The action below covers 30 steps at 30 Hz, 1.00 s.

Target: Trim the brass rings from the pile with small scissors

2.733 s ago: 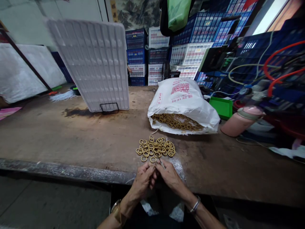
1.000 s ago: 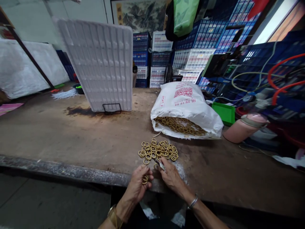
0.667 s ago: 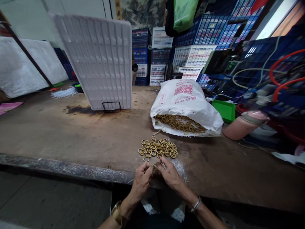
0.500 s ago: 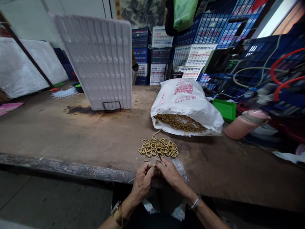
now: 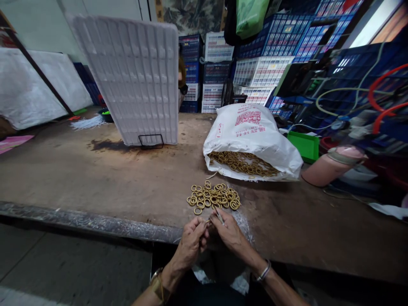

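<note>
A loose pile of brass-coloured rings (image 5: 216,197) lies on the table near its front edge. Just below the pile, my left hand (image 5: 192,239) pinches a small brass-coloured ring, seen nearly edge-on between thumb and forefinger. Close beside it on the right, my right hand (image 5: 228,231) is closed around a thin, pointed metal tool (image 5: 219,216), its tip toward the pile. The fingertips of both hands nearly meet at the ring. Behind the pile, a white sack (image 5: 251,134) lies on its side, its open mouth showing many more rings (image 5: 244,163).
A tall white ribbed panel (image 5: 137,80) stands on the table (image 5: 105,182) at the back left, in a black wire stand. Right of the sack are a green tray (image 5: 302,146) and a pink bottle (image 5: 331,166). Stacked crates line the back; a person partly shows behind the panel.
The whole view has shifted slightly. My left fingers have changed their hold a little and opened a small gap from my right hand; more of the person behind the panel shows.
</note>
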Tool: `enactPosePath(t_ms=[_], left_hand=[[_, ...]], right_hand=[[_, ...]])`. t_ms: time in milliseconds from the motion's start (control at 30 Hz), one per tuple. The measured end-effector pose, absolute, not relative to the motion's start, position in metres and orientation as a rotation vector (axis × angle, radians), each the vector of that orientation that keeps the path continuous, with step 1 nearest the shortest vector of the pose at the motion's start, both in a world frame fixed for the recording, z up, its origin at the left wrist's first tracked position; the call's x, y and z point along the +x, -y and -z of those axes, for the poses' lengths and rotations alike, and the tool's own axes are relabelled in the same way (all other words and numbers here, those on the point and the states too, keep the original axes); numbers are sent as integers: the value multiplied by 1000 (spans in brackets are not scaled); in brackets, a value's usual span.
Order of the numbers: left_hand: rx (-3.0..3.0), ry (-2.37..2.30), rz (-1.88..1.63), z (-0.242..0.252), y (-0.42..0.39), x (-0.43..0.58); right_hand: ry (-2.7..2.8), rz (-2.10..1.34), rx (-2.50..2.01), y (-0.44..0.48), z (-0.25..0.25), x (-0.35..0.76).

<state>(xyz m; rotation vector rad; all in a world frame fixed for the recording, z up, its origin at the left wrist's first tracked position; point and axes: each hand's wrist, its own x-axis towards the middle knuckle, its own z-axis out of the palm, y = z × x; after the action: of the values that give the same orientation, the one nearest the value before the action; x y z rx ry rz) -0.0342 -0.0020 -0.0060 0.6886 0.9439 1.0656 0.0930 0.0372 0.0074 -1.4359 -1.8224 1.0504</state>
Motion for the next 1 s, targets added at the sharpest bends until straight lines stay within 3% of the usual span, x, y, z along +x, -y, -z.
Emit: enactPosePath(t_ms=[333, 633, 1000], left_hand=[[762, -1020, -1105, 3, 0, -34], [757, -1055, -1105, 4, 1, -33], [560, -863, -1166, -6, 24, -51]], right_hand=[[2284, -680, -1461, -25, 8, 100], [2414, -659, -1488, -29, 17, 101], [2410, -332, -1762, -50, 17, 89]])
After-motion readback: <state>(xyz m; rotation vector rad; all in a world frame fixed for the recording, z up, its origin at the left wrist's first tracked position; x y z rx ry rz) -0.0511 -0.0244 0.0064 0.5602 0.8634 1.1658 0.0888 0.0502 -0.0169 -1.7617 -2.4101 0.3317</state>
